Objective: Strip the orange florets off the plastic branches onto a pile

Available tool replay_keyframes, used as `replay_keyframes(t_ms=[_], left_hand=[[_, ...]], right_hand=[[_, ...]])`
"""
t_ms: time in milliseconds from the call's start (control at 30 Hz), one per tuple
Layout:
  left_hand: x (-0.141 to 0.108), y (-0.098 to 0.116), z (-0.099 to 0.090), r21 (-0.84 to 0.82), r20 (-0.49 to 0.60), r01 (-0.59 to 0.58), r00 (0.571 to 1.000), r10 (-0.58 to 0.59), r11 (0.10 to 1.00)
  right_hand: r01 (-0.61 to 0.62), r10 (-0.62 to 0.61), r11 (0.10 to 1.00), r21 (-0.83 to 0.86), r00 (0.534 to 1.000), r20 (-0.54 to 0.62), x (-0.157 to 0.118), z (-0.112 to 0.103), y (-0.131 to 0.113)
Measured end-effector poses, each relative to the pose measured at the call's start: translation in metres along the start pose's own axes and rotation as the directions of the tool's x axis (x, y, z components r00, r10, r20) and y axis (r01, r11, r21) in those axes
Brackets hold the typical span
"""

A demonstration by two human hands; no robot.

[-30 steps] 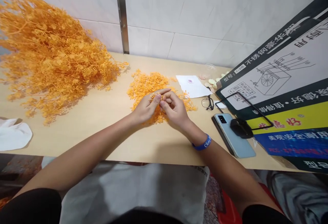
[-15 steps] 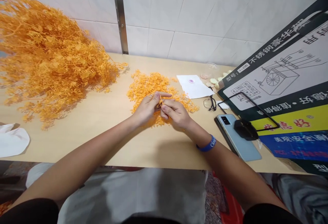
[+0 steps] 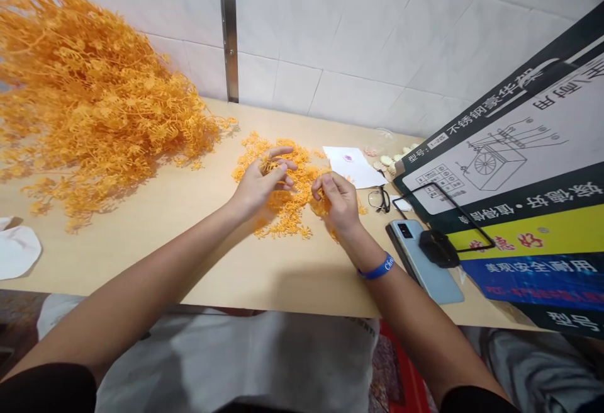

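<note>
A loose heap of orange dried-flower sprigs (image 3: pixel 287 211) lies on the table in front of me. Above its left part is my left hand (image 3: pixel 257 183), its fingers spread; orange bits show between thumb and forefinger, and whether they are in the hand or behind it is unclear. My right hand (image 3: pixel 338 202) is closed at the heap's right side, thumb against forefinger. An orange sprig (image 3: pixel 321 206) shows at those fingertips, partly hidden by the hand. A blue wristband (image 3: pixel 377 267) circles my right wrist.
A large orange flower bundle (image 3: pixel 117 98) fills the left back. At right are a white paper (image 3: pixel 356 172), eyeglasses (image 3: pixel 377 199), a light-blue phone (image 3: pixel 431 268) and a black-framed object (image 3: pixel 438 248) before a printed carton (image 3: pixel 500 167). A white cloth (image 3: pixel 19 252) lies far left.
My hands have moved apart from being together over the heap, the left going left and opening, the right going right and staying closed. The view has shifted slightly.
</note>
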State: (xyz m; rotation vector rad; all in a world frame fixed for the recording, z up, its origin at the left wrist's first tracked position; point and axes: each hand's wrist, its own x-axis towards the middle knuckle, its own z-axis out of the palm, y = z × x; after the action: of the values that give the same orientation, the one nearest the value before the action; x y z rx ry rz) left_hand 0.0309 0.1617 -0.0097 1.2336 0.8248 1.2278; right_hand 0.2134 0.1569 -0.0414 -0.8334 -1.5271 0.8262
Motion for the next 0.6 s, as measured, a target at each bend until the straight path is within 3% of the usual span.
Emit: replay_keyframes(t_ms=[100,200,367,600], left_hand=[[0.002,-0.010,-0.003,0.249,-0.012,-0.128,0.991,0.135,0.960],[0.005,-0.019,-0.010,0.465,-0.011,-0.172,0.980,0.199,0.868],[0.008,-0.025,-0.019,0.678,0.032,-0.196,0.971,0.237,0.709],[0.004,-0.025,-0.018,0.772,0.083,-0.169,0.982,0.167,0.613]], right_hand=[[0.075,-0.091,0.990,-0.119,0.986,-0.138,0.003,-0.003,0.000],[0.095,-0.144,0.970,-0.223,0.965,-0.218,0.004,-0.003,-0.006],[0.027,-0.076,0.969,-0.247,0.979,-0.189,0.003,-0.002,-0.008],[-0.016,-0.005,0.989,-0.149,0.990,-0.139,0.004,-0.001,0.002]])
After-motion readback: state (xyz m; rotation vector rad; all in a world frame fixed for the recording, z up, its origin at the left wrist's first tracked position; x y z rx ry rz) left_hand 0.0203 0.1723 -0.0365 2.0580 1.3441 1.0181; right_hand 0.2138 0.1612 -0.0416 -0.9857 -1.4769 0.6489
